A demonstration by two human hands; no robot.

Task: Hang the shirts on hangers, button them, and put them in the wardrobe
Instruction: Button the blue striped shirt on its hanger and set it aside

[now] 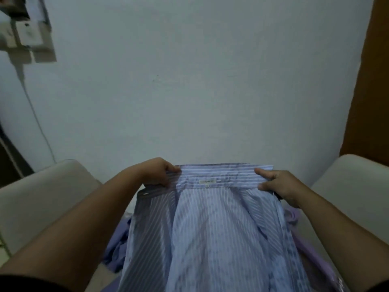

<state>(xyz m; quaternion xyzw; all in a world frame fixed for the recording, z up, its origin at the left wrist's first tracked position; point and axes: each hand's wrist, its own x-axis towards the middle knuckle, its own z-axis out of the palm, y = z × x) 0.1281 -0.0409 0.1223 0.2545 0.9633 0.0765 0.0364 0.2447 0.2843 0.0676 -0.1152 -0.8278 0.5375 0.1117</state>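
Note:
A light blue striped shirt (212, 228) hangs spread out in front of me, its inside and neck label facing me. My left hand (156, 172) pinches the left end of the collar. My right hand (277, 185) grips the right end, thumb on top of the collar band. Dark tips of a hanger (145, 193) poke out at the left shoulder and by the right hand; the rest of the hanger is hidden under the cloth.
A lilac garment (309, 251) and a blue-purple one (117, 251) lie below, on either side of the shirt. Pale cushioned armrests (42, 199) flank me. A bare white wall (189, 81) faces me, with a brown wooden panel (370, 91) at the right.

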